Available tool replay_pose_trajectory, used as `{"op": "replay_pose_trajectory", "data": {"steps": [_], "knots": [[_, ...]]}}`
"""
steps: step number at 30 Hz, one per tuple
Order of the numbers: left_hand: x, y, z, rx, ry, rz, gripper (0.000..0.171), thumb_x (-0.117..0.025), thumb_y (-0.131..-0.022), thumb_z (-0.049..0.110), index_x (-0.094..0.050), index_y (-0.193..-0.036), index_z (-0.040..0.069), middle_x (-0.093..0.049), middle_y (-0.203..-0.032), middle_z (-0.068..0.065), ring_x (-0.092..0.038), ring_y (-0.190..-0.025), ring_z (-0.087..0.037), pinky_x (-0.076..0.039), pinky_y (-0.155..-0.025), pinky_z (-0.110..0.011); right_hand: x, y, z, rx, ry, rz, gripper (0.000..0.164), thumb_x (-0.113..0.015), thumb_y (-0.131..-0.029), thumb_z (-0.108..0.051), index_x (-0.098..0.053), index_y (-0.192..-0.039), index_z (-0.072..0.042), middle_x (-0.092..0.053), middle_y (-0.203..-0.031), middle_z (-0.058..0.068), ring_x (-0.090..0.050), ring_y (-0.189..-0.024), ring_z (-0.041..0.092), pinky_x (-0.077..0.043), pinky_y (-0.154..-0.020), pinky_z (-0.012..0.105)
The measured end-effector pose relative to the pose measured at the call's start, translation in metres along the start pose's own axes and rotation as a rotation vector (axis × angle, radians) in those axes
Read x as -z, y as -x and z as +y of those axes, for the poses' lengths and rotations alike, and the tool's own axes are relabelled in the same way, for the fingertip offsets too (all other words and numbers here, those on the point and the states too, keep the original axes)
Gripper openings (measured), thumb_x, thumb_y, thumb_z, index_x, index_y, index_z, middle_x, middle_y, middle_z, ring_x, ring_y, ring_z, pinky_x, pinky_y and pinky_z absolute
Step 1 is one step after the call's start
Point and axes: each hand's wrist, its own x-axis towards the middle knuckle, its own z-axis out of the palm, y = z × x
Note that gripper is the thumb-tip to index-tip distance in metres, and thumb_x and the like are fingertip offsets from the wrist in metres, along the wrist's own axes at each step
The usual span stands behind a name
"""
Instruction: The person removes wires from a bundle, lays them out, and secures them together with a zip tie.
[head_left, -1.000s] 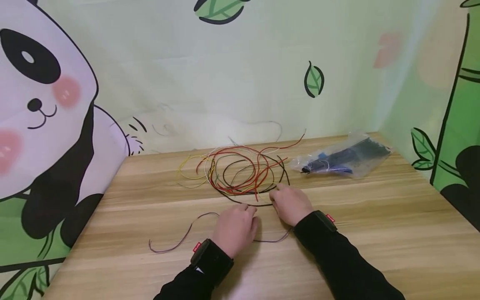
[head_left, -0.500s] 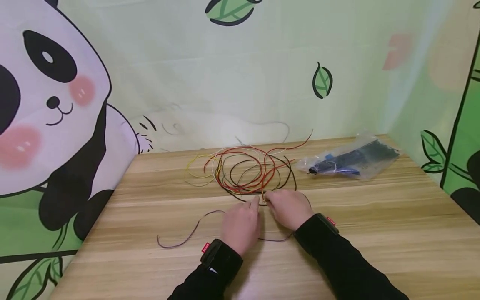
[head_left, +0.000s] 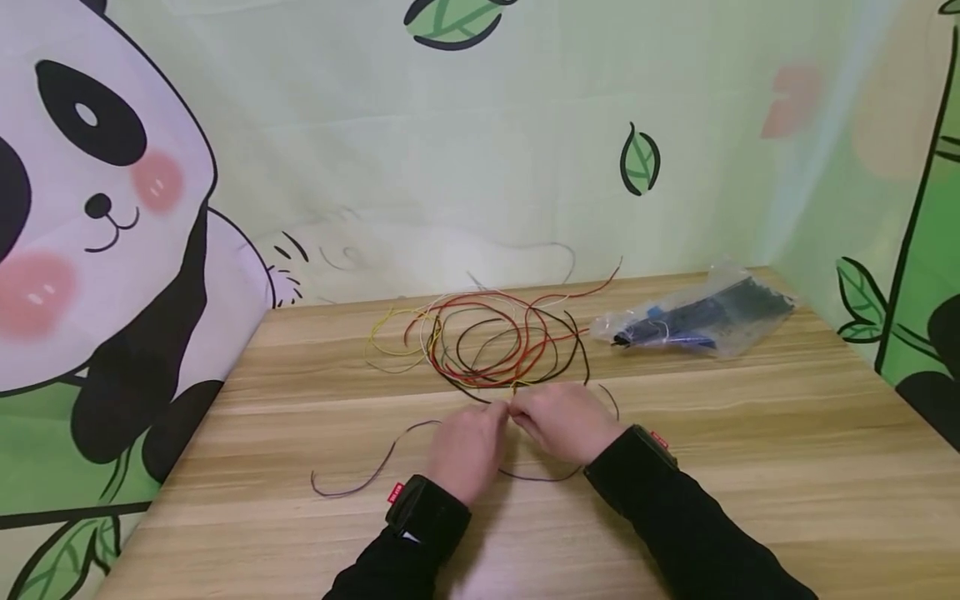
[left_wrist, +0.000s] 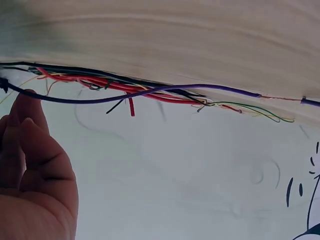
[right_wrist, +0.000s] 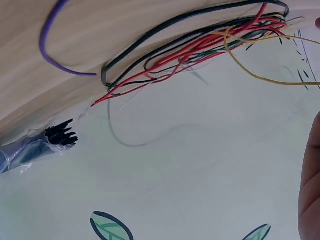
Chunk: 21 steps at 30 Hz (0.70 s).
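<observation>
On the wooden table, my left hand (head_left: 468,450) and right hand (head_left: 566,421) meet at the fingertips, just in front of a loose coil of red, black, yellow, green and white wires (head_left: 487,385). Both pinch a yellow wire (right_wrist: 280,82) that loops out of the coil; the exact pinch point is hidden. A purple wire (left_wrist: 225,88) curves across the table beneath both hands. It has a stripped stretch of bare copper (left_wrist: 281,98) left of my left hand. Its right end (right_wrist: 90,74) lies loose beside my right hand.
A clear plastic bag (head_left: 697,317) holding dark, thin pieces lies at the back right of the table (head_left: 750,467). A printed panda backdrop (head_left: 360,150) rises behind the table's rear edge. One red wire end (head_left: 600,286) sticks out toward the backdrop.
My right hand has drawn left and toward me, bringing a yellow wire against the left fingertips. The left index finger, straight half a second ago, is now bent in. The coil has stayed put.
</observation>
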Motion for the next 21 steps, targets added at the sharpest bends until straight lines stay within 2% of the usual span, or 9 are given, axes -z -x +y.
{"op": "replay_pose_trajectory", "data": {"steps": [3, 7, 14, 21], "knots": [[0.005, -0.001, -0.003, -0.019, -0.009, 0.018, 0.006, -0.066, -0.095, 0.011, -0.071, -0.090, 0.013, -0.067, -0.065, 0.000, -0.059, -0.055, -0.014, -0.035, -0.046, -0.025, 0.004, 0.000, 0.001, -0.010, 0.018, 0.000, 0.009, -0.071, -0.093, -0.019, -0.071, -0.085, -0.017, -0.073, -0.080, -0.006, -0.067, -0.070, 0.011, -0.054, -0.066, 0.028], [0.010, 0.000, -0.008, -0.044, -0.044, 0.045, 0.006, -0.067, -0.095, 0.011, -0.072, -0.091, 0.012, -0.072, -0.071, -0.001, -0.065, -0.059, -0.015, -0.045, -0.050, -0.028, 0.007, 0.002, 0.005, -0.030, 0.026, 0.001, 0.013, -0.072, -0.093, -0.018, -0.067, -0.081, -0.019, -0.070, -0.077, -0.008, -0.062, -0.065, 0.008, -0.051, -0.062, 0.026], [0.018, 0.002, -0.018, -0.052, -0.093, 0.105, 0.008, -0.067, -0.093, 0.008, -0.073, -0.090, 0.012, -0.073, -0.071, -0.003, -0.068, -0.061, -0.018, -0.048, -0.052, -0.032, 0.012, 0.009, 0.015, -0.049, -0.019, -0.002, 0.007, -0.072, -0.093, -0.015, -0.071, -0.086, -0.017, -0.072, -0.082, -0.005, -0.067, -0.073, 0.010, -0.054, -0.068, 0.027], [0.023, 0.004, -0.027, -0.048, -0.077, 0.179, 0.008, -0.067, -0.093, 0.006, -0.074, -0.089, 0.010, -0.072, -0.069, -0.004, -0.066, -0.058, -0.018, -0.048, -0.051, -0.032, 0.015, 0.013, 0.023, -0.062, -0.027, 0.016, 0.004, -0.071, -0.093, -0.012, -0.074, -0.091, -0.014, -0.075, -0.089, -0.001, -0.071, -0.081, 0.015, -0.058, -0.074, 0.031]]}}
